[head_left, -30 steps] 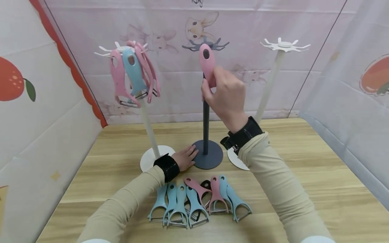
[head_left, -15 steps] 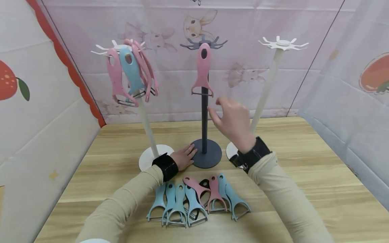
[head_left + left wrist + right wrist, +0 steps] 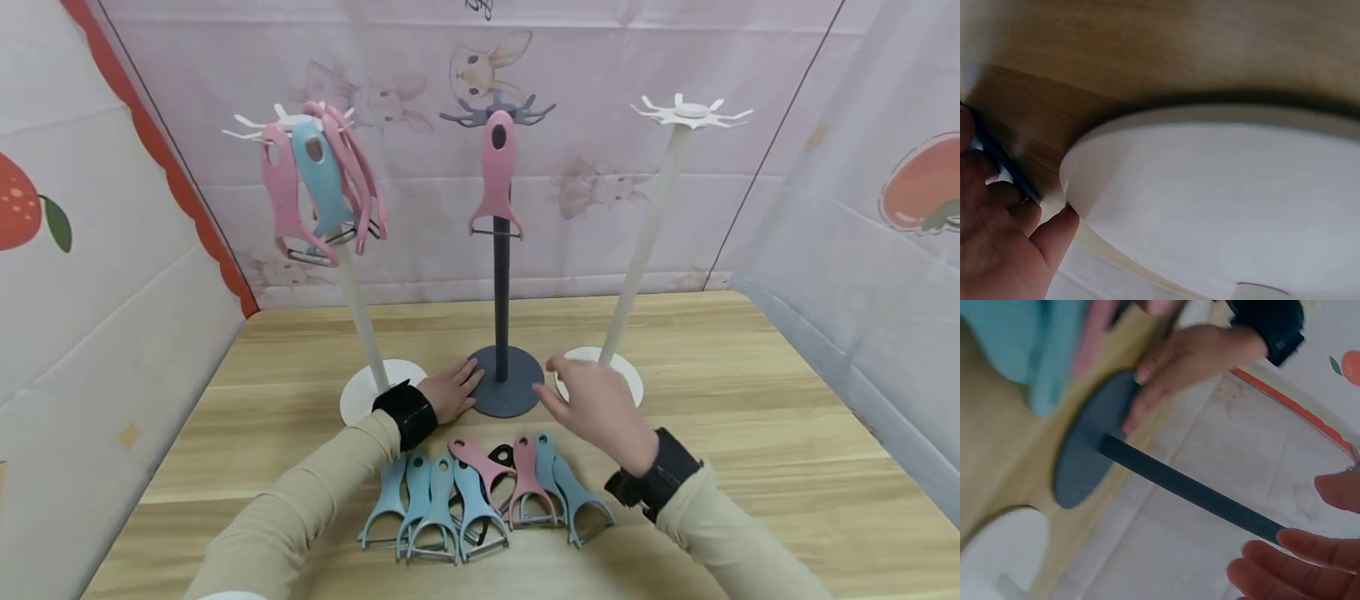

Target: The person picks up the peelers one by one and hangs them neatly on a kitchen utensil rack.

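Wood tabletop [image 3: 750,467], pink printed cloth [image 3: 435,242] behind. Peeler pile [image 3: 471,492] bottom centre, unchanged. Right hand [image 3: 600,408] has dropped from upper centre to right of centre, fingers loosely bent, holding nothing; partly blocks the right white stand [image 3: 645,242]. Left hand [image 3: 447,392] still rests on the grey base [image 3: 517,398], no grip. Pink peeler [image 3: 498,171] hangs upper centre, released since 1 s ago. Loaded white stand [image 3: 356,308] at left.
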Demonstrator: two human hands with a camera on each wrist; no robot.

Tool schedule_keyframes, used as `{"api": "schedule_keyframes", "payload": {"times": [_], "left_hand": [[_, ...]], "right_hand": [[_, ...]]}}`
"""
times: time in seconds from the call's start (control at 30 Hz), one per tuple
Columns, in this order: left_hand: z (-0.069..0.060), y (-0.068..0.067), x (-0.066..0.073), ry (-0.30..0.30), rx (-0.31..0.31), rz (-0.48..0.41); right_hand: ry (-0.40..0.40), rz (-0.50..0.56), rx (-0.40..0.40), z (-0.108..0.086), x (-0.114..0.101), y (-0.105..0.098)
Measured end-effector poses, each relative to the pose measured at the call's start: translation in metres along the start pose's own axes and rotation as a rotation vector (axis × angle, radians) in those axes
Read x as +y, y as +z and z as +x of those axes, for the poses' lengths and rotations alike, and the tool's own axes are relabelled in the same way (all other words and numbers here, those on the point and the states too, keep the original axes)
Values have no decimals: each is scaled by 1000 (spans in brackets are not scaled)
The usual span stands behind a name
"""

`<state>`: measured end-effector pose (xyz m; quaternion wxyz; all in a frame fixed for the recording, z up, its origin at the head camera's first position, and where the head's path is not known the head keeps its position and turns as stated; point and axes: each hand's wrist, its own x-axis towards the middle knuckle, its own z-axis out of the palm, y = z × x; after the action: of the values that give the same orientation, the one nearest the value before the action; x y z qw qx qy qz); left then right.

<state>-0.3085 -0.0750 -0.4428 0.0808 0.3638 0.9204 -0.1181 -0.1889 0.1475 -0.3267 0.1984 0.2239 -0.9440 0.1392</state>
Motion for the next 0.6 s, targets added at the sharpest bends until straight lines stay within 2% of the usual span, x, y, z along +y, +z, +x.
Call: {"api": "schedule_keyframes", "payload": {"times": [0.23,0.33,0.43,0.6], "left_hand": [[2,-1,1,-2,-31,-23],[4,3,0,-9,-23,-20],[4,6,-2,-10,-12,-11],[1,1,-1,-10,-6,-39]], "right_hand": [[47,30,-329,-46,5,20],[49,5,-405,-60,7,24],[86,16,-476,-68,6,29],[132,38,-545,-75,1,39]]}}
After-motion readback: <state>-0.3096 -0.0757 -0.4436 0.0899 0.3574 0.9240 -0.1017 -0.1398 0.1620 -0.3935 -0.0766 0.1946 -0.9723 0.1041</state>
